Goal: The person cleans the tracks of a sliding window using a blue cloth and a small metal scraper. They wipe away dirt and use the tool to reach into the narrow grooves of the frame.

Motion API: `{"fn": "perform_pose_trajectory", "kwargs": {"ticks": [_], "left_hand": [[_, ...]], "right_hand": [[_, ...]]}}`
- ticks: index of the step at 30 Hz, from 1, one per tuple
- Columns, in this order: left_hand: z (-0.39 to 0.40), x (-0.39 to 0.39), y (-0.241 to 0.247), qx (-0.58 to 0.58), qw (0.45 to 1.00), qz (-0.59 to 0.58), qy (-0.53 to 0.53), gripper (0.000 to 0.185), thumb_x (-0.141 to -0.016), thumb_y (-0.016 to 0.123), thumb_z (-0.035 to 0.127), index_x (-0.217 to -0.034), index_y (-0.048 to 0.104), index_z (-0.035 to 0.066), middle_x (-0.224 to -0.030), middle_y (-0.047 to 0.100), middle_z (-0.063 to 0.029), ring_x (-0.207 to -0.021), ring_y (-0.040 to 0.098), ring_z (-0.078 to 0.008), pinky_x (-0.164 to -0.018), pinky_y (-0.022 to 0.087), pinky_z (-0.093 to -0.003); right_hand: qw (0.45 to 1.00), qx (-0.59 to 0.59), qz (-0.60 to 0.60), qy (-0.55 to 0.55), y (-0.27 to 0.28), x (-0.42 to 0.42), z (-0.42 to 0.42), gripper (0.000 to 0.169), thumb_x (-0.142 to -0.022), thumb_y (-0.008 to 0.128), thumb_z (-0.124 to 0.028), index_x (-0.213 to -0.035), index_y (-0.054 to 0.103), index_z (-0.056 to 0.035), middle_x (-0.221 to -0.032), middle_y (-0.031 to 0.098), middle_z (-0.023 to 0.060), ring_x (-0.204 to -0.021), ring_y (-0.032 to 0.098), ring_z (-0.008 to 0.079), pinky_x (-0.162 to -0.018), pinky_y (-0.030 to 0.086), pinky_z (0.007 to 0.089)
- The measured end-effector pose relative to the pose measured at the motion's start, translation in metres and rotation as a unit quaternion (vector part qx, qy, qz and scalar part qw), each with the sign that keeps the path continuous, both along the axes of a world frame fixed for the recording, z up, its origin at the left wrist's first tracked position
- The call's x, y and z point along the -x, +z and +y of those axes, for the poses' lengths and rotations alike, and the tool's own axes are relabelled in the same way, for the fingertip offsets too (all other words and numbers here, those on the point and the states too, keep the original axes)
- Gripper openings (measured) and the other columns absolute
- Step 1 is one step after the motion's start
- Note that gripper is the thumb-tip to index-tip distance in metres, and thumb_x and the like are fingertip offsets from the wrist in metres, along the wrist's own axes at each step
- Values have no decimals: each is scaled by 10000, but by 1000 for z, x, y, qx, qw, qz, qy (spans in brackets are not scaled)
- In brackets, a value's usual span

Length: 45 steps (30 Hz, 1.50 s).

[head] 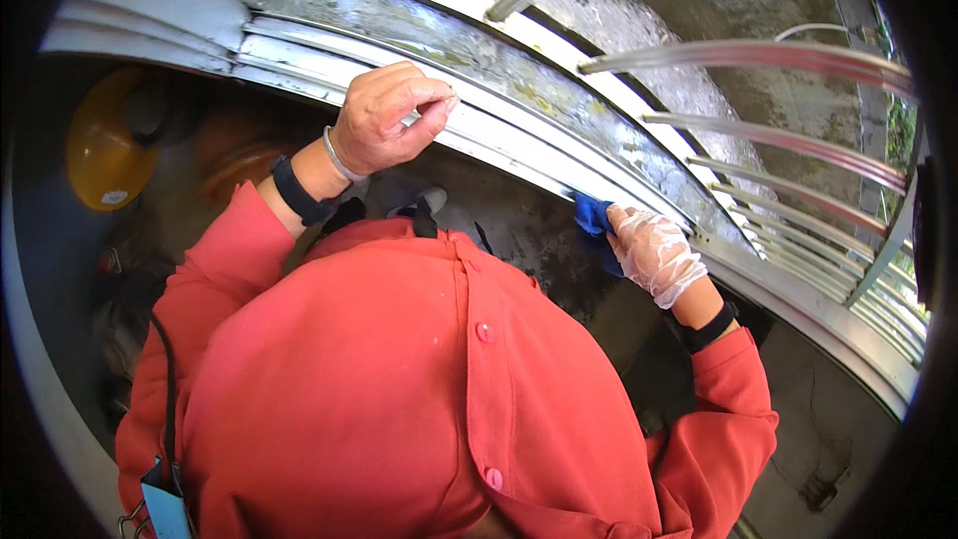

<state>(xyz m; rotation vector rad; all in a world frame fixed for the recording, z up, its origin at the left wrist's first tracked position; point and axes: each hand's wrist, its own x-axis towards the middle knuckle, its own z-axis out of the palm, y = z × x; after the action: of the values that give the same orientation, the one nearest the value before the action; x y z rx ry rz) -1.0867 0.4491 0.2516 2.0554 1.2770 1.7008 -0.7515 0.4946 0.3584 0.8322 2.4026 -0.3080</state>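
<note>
My right hand (657,254), in a thin clear plastic glove, grips a bunched blue cloth (593,215). The cloth touches the inner edge of a white metal window track (516,144), and part of it hangs below that edge. My left hand (395,114) is bare, with a bracelet and a black band at the wrist. Its fingers are curled, thumb tip close to the index fingertip, and nothing shows between them. It hovers over the track's left part, where contact cannot be told.
Outside the track runs a stained sill (479,64), with metal window bars (748,60) beyond. At left, the window frame's side (165,0) rises. An orange-yellow rounded object (108,142) sits below left. Dark floor (516,217) and a shoe (430,201) show beneath the track.
</note>
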Motion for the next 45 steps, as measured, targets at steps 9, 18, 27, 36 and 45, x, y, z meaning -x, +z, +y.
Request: {"fn": "perform_pose_trajectory", "kwargs": {"ticks": [9,18,27,36,45], "left_hand": [[-99,103,-2,91,966,5,243,114,-808,694,18,-844,589,37,-678,562,-49,-562,524,-137,-496,419,-253],[-183,159,-60,269,885,-12,381,87,-879,622,90,-923,626,14,-747,588,-67,-651,555,-167,-597,459,-286],[-190,188,-50,266,900,91,332,235,-863,583,25,-1096,615,23,-1101,542,-133,-980,568,-290,-817,482,-353],[-174,185,-36,269,920,29,283,90,-802,668,49,-826,591,9,-830,558,-97,-721,575,-257,-630,472,-349],[-129,140,18,310,885,-343,-55,308,-857,666,95,-1150,595,31,-863,608,8,-765,554,-36,-694,468,-190]], "right_hand": [[988,75,107,82,-31,161,17,165,-823,597,-154,-939,557,-44,-703,587,185,-682,599,385,-601,469,467],[971,87,107,195,-43,321,21,159,-788,552,-102,-927,585,-34,-701,596,195,-686,615,373,-610,468,437],[967,-2,192,168,-51,369,-5,104,-789,520,-108,-825,588,-39,-673,608,179,-661,627,367,-578,487,444],[934,-59,330,126,-24,310,-27,209,-850,557,-141,-999,482,-15,-777,594,182,-704,603,377,-613,483,461],[883,29,453,119,-38,268,-57,230,-819,632,-106,-985,494,-26,-768,569,176,-705,570,386,-599,454,447]]}}
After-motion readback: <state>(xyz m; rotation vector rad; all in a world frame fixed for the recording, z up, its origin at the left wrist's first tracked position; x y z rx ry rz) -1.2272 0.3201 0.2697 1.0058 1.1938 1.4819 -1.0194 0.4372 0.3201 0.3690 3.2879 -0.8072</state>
